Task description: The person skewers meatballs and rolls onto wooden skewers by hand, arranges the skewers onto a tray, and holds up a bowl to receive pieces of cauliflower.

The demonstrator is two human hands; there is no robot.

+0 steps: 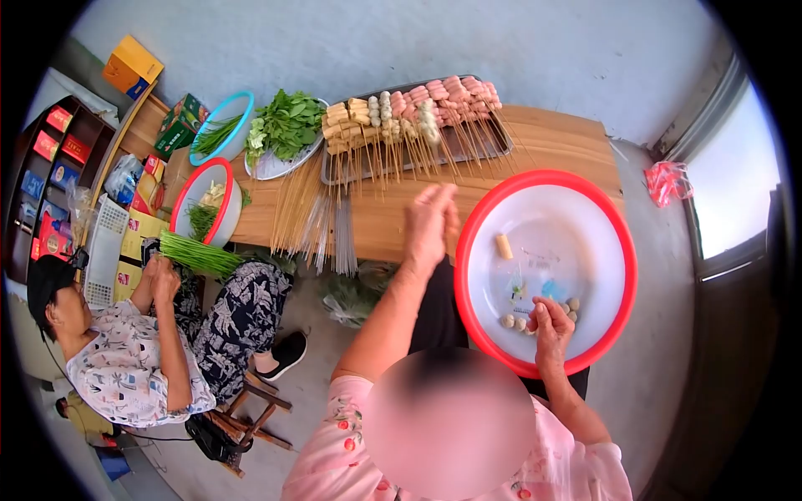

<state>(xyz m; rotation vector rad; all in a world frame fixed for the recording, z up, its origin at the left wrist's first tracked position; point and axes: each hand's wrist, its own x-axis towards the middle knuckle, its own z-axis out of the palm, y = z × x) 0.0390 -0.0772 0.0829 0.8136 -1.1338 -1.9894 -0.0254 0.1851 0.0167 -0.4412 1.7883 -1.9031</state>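
Note:
My left hand (432, 221) is raised over the table's front edge, its fingers closed around the lower end of a skewer of grey balls (428, 123). Those balls are blurred and hang over the metal tray (332, 174) of skewers. My right hand (551, 330) is inside the red-rimmed white basin (464, 275), low on its near side. Its fingers are curled together, and whatever they pinch is hidden. Loose grey balls (508, 321) lie around that hand. Farther up in the basin rests a tan roll (504, 246).
Bare sticks (313, 213) lie left of the tray, overhanging the table (576, 138). Leafy greens (288, 125) on a plate and a blue-rimmed basin (249, 104) stand farther left. A seated person (138, 359) holds green stalks (200, 255) beside another red-rimmed basin (228, 204).

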